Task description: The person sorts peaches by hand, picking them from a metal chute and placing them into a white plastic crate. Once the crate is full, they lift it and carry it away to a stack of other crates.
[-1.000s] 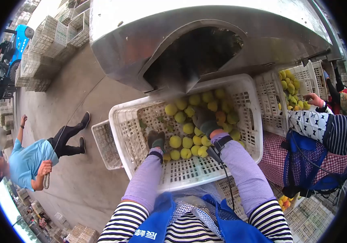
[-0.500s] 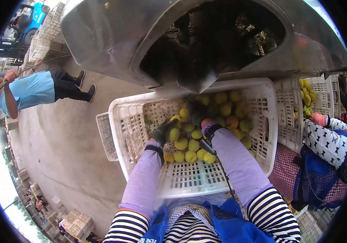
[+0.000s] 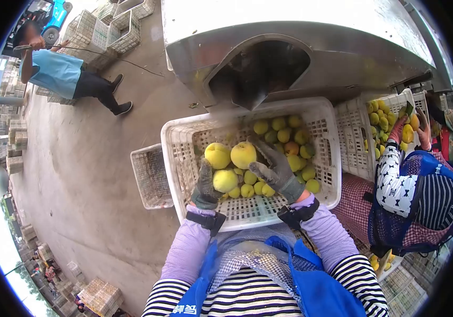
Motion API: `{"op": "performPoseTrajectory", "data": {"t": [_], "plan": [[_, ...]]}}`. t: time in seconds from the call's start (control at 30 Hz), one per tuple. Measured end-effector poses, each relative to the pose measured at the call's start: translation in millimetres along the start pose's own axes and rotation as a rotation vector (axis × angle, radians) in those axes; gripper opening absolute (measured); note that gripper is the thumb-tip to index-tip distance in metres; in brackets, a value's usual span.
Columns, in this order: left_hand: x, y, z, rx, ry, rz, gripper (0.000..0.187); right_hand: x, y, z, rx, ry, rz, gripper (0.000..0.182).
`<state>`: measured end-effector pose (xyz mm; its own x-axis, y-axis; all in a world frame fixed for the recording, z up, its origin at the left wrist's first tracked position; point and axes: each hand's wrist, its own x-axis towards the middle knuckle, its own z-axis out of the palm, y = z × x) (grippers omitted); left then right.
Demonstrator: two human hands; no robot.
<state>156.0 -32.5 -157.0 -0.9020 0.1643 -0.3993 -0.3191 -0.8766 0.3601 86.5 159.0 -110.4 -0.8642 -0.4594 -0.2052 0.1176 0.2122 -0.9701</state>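
Observation:
My left hand, in a dark grey glove, is closed around two yellow peaches, an upper peach and a lower peach. Beside it, my right hand, gloved the same way, grips another yellow peach between thumb and fingers. Both hands are raised over a white plastic crate with slotted walls. Inside lie many smaller-looking peaches, mostly at the right and middle, a few with a reddish blush.
A metal machine with a dark chute opening stands just beyond the crate. Another slatted crate sits on the floor at left. At right, a co-worker handles fruit over a neighbouring crate. A person in a blue shirt holds a cord.
My hands have come up out of the fruit, now holding peaches. The view has shifted, showing more of the machine's top. The co-worker at right has fruit in hand.

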Motion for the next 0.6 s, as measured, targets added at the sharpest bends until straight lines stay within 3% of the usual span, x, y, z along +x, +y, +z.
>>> {"op": "performPoseTrajectory", "data": {"t": [0.17, 0.3, 0.4, 0.5, 0.6], "plan": [[-12, 22, 48, 0.093, -0.110, 0.038, 0.083, -21, -53, 26, -0.320, 0.350, -0.181, 0.068], [-7, 39, 78, 0.128, 0.022, 0.134, 0.073, 12, -81, 21, -0.537, 0.482, -0.305, 0.070], [0, 59, 82, 0.185, 0.046, 0.114, 0.070, 77, -101, 0, -0.977, 0.605, -0.265, 0.062], [-8, 61, 71, 0.320, 0.077, 0.111, 0.069, 122, -84, -17, -1.155, 0.519, -0.079, 0.058], [-12, 70, 88, 0.435, 0.143, 0.105, 0.067, 139, -92, -21, -1.172, 0.570, -0.085, 0.056]]}}
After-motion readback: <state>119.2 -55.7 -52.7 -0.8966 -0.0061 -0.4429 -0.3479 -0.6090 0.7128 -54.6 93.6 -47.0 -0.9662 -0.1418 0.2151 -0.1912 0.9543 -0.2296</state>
